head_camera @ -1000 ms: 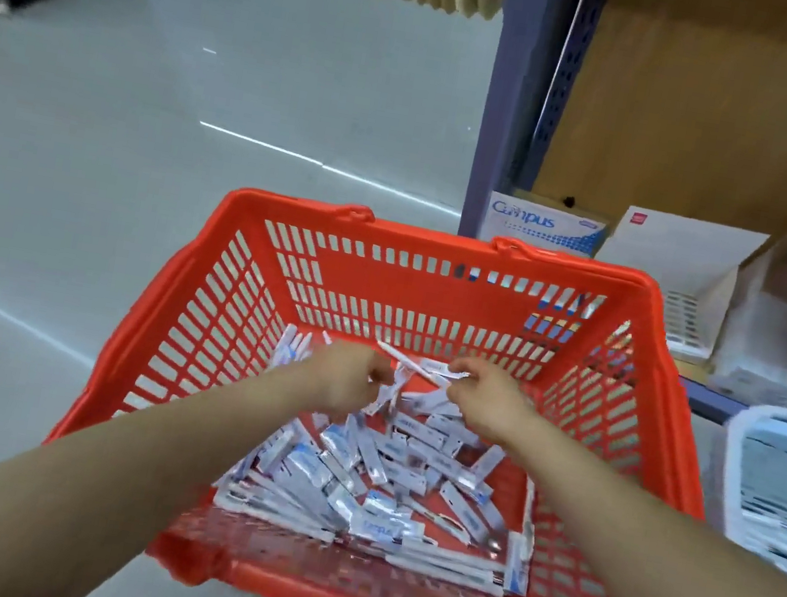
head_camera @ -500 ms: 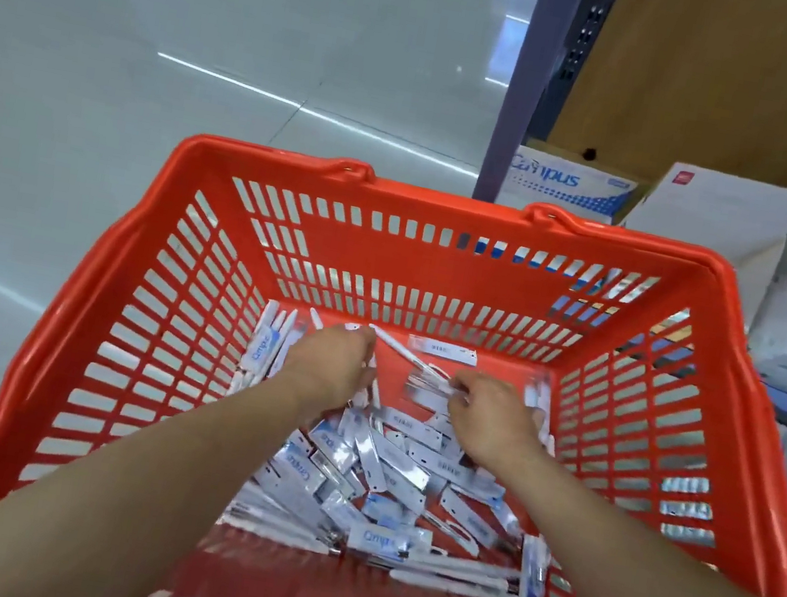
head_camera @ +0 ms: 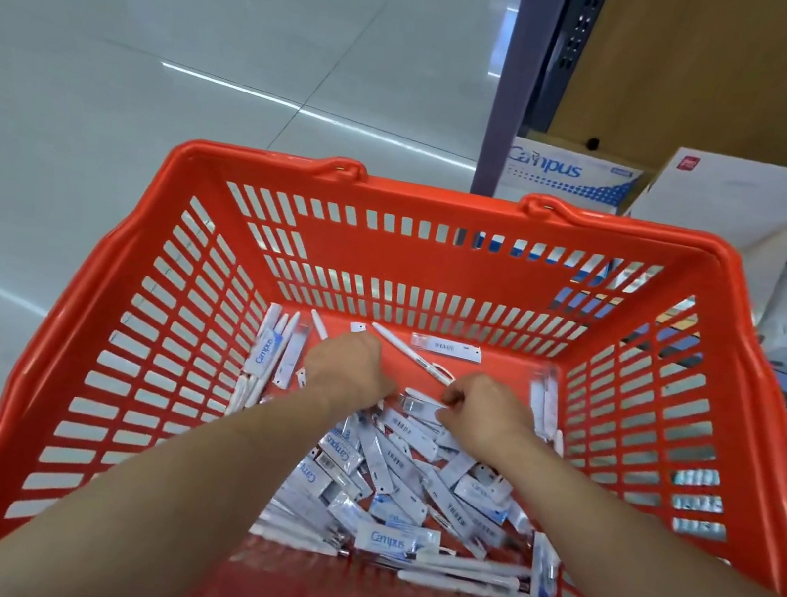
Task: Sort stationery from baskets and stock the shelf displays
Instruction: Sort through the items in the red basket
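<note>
In the bottom of the slotted red plastic shopping basket (head_camera: 439, 259) lies a loose heap of small white-and-blue packeted stationery items (head_camera: 398, 476), with more stacked on edge along both side walls. Both hands are down among them. The right hand (head_camera: 485, 407) pinches the near end of a slim white plastic pen (head_camera: 411, 353) between its fingers; the left hand (head_camera: 348, 369) is curled over the pile, though I cannot tell whether it grips anything. The packets look light, flat and probably slick in their wrappers, so several may slide apart; gathering aligned ones across their middles seems safest. The pen is stiff and best held mid-barrel.
</note>
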Available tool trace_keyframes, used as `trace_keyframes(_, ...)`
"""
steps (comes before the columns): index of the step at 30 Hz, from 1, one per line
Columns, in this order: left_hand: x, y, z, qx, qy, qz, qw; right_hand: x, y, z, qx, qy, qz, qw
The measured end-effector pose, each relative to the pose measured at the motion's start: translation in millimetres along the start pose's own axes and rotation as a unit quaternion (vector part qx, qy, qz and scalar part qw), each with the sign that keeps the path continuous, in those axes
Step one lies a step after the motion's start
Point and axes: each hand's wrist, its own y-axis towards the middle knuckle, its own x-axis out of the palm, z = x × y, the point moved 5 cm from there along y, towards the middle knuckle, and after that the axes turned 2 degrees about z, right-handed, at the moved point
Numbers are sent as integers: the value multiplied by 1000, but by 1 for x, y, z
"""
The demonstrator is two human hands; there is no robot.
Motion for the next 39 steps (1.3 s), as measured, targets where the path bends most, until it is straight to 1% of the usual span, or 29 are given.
trace_keyframes(3, -1, 1, -5, -25, -14, 7, 1000, 9, 1, -1, -3, 19, -53, 998)
trace_keyframes(5, -4, 2, -5, -19, 11, 25, 999, 12, 1, -1, -9, 33, -67, 997)
trace_keyframes(8, -7, 4, -6, -9, 35, 49, 998, 9, 1, -3, -26, 86, -36, 995)
trace_keyframes(10, -6, 6, -10, -27, 9, 34, 999, 1, 2, -7, -32, 144, 7, 989)
trace_keyframes(12, -3, 10, -17, -63, -73, -5, 995, -8, 5, -10, -45, 153, 53, 986)
trace_keyframes(13, -1, 12, -20, -75, -141, -26, 987, -10, 6, -11, -51, 145, 69, 986)
trace_keyframes(15, -4, 15, -24, -75, -297, -49, 951, -10, 8, -12, -53, 123, 82, 988)
trace_keyframes(16, -8, 16, -27, -69, -357, -48, 931, -7, 9, -12, -53, 110, 83, 989)
trace_keyframes(17, -14, 16, -29, -58, -393, -41, 917, -4, 9, -12, -55, 97, 83, 990)
trace_keyframes(18, -20, 16, -32, -46, -405, -31, 913, -1, 10, -12, -59, 84, 83, 991)
trace_keyframes(19, -27, 18, -36, -34, -393, -17, 919, 2, 10, -12, -63, 72, 82, 992)
trace_keyframes(20, -31, 19, -40, -22, -360, 2, 933, 4, 10, -13, -66, 62, 83, 992)
trace_keyframes(22, -30, 23, -50, -16, -240, 33, 970, 4, 12, -15, -68, 44, 90, 993)
trace_keyframes(23, -25, 24, -55, -24, -179, 43, 983, 4, 13, -17, -66, 36, 94, 993)
trace_keyframes(24, -20, 23, -58, -35, -131, 52, 989, 4, 14, -18, -61, 32, 97, 993)
trace_keyframes(26, -11, 21, -61, -54, -95, 70, 992, 5, 15, -19, -39, 37, 92, 994)
trace_keyframes(29, -11, 20, -59, -82, -115, 84, 986, 9, 15, -17, 0, 49, 57, 997)
trace_keyframes(34, -5, 16, -55, -119, -195, 48, 972, 12, 12, -12, 39, 72, 6, 997)
trace_keyframes(37, 0, 15, -58, -166, -292, 23, 942, 8, 7, -10, 50, 83, -10, 995)
trace_keyframes(39, 4, 14, -58, -186, -329, -5, 926, 7, 3, -10, 49, 96, -13, 994)
